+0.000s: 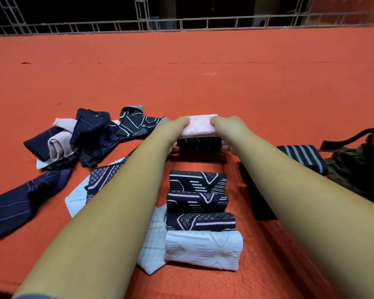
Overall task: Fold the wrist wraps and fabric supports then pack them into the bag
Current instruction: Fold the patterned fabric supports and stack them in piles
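Observation:
My left hand (173,128) and my right hand (229,128) grip the two ends of a small stack: a folded pink support (200,126) on top of a folded black one (200,145), held just above the red surface. Nearer to me lies a row of folded pieces: three black patterned supports (198,199) and a pale blue one (203,250). A heap of unfolded navy, pink and black supports (84,139) lies at the left. The dark bag (358,162) sits at the right edge.
A striped grey and navy wrap (302,157) lies beside the bag, and a black strap (257,195) runs under my right forearm. A loose navy support (24,201) lies at far left. A metal railing (181,24) borders the far edge of the red cloth (203,83).

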Motion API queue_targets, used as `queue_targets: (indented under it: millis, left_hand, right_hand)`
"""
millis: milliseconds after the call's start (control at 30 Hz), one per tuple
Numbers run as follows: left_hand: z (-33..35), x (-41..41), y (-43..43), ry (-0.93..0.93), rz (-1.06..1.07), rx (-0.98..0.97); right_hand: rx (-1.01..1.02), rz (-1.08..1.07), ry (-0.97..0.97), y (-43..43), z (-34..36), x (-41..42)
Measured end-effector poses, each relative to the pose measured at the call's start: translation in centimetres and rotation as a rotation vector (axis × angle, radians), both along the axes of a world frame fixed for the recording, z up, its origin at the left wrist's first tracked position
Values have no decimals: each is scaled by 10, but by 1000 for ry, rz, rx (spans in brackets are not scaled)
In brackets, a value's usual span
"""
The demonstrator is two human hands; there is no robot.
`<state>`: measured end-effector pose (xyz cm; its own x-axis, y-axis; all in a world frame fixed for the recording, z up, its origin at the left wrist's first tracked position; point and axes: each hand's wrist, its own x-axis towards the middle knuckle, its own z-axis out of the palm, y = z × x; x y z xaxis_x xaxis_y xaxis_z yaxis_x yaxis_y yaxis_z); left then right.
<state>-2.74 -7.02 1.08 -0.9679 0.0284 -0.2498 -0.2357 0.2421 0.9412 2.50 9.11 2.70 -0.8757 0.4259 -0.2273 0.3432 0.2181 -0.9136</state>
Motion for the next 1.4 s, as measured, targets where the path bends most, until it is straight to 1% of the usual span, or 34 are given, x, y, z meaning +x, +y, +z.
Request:
queue_targets:
  millis: [200,400,467,567,667,700,767,867,933,1000,1100,1233,1333,1400]
  left_hand:
    - [-19,-22,5,-5,-16,67]
    - [-31,-32,3,-34,-3,70]
    - [-18,-19,0,5,-11,83]
    - [-3,1,-12,11,-4,27]
    - [13,31,-27,12,-138,-14]
    - [17,42,-31,22,-209,-44]
    - [22,71,-39,68,-350,-175]
    - [19,106,-52,140,-538,-434]
    - [17,126,-60,193,-623,-565]
    - [13,137,-64,251,-657,-677]
    - [13,153,-70,262,-680,-675]
    - [17,169,-82,212,-821,-611]
    - [15,176,-87,220,-927,-710]
    - [12,181,-87,249,-941,-813]
  right_hand:
    - [13,-15,-36,7,-8,-20]
    - [26,-1,-47,10,-15,-24]
    - [76,14,-44,8,-9,-16]
    - [191,38,-13,6,2,5]
    - [311,37,12,2,11,36]
    - [343,42,34,0,15,50]
    - [383,107,73,-6,23,77]
    - [422,298,98,-15,26,112]
    - [431,417,48,-17,19,130]
    - [492,519,-6,-17,9,143]
    - [567,602,-64,-15,0,160]
    - [512,704,-58,-9,-3,179]
    - [460,795,-71,-4,-2,193]
    - [415,848,-99,-1,-4,198]
